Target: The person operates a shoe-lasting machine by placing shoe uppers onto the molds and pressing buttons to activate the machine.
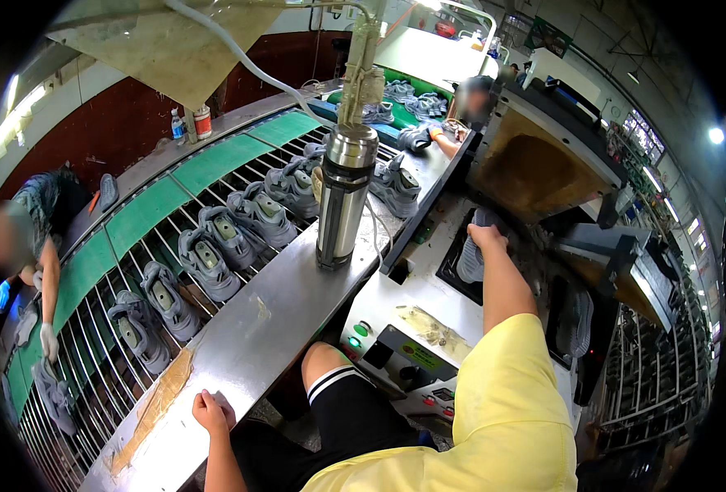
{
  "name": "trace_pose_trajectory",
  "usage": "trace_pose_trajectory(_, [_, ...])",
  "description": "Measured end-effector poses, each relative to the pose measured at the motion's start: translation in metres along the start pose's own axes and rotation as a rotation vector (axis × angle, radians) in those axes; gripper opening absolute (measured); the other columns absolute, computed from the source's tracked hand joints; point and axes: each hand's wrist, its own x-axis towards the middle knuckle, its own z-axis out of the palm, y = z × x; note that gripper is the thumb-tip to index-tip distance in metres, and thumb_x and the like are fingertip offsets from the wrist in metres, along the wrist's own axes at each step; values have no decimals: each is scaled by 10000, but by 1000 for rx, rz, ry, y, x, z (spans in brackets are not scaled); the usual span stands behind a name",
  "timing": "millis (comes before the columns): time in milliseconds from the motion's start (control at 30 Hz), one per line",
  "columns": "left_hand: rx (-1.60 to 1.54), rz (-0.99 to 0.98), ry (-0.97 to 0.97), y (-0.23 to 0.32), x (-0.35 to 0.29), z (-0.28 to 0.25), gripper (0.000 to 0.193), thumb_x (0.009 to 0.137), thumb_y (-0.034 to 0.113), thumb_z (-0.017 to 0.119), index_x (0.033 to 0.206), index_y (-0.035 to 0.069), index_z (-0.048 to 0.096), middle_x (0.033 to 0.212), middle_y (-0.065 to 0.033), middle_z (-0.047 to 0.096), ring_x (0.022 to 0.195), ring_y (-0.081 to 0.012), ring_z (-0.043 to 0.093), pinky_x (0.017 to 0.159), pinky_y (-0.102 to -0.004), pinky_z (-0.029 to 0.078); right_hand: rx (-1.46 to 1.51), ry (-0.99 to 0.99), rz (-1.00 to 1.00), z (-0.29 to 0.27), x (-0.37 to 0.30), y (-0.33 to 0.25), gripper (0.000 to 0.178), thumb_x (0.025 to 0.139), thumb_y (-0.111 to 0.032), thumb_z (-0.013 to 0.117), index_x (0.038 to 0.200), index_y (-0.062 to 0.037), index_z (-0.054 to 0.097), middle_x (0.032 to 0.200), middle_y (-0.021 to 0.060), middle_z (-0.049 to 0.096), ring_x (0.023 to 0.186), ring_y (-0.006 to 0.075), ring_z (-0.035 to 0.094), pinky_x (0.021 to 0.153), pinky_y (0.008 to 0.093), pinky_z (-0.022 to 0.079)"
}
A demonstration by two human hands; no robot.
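My right hand [489,236] reaches out over the white machine [396,320] and grips a grey shoe [470,261]. That shoe sits in a dark recess in the machine top, and my fingers cover part of it. Beside my lap, at the edge of the metal ledge [273,328], my left hand [214,412] is curled closed, with nothing visible in it. Another grey shoe [575,320] lies in a second dark recess to the right. Above the recesses, a hinged cover [535,164] with a brown inner face is tilted up.
Several grey shoes [209,264] line the roller conveyor [92,336] at left. A steel thermos [347,197] stands on the ledge near a cable. One co-worker's gloved hand [49,342] is by a shoe at far left; another co-worker's hand [438,135] handles shoes beyond the machine.
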Motion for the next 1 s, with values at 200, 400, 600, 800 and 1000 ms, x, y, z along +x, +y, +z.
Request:
trace_pose_trajectory(200, [72, -111, 121, 20, -1, 33, 332, 927, 233, 498, 680, 13, 527, 616, -48, 532, 583, -142, 474, 569, -316, 409, 58, 138, -171, 0, -46, 45, 666, 837, -543, 504, 1324, -89, 521, 1383, 252, 427, 1277, 388, 428, 1028, 480, 375])
trace_pose_trajectory(400, [-193, -249, -266, 18, -32, 134, 279, 920, 321, 565, 920, 43, 589, 731, -35, 548, 644, -137, 509, 621, -277, 438, 155, 552, -698, 21, -86, 165, 366, 845, -337, 615, 1125, -104, 645, 1192, 144, 575, 1133, 320, 527, 951, 460, 419])
trace_pose_trajectory(600, [-481, -577, -735, 119, -126, 252, 655, 985, 433, 400, 1477, 32, 240, 1545, -104, 250, 1398, -273, 280, 1099, -401, 269, 230, 752, -689, -69, -55, 307, 223, 760, -165, 672, 958, -67, 644, 986, 133, 614, 961, 350, 572, 825, 466, 444])
trace_pose_trajectory(800, [-450, -593, -871, 155, -153, 269, 592, 1002, 408, 398, 1425, -4, 369, 1433, -124, 443, 1300, -260, 418, 1116, -377, 252, 26, 630, -156, -113, 25, 388, 578, 827, -399, 618, 1285, -66, 503, 1244, 252, 519, 1151, 431, 496, 970, 479, 409])
trace_pose_trajectory(1000, [-42, -148, -467, 88, -80, 142, 323, 890, 227, 516, 866, -34, 704, 887, -139, 698, 855, -194, 638, 823, -305, 471, 92, 138, 128, -145, 76, 371, 995, 744, -530, 651, 1498, -77, 186, 1453, 339, 285, 1335, 459, 340, 1090, 460, 322])
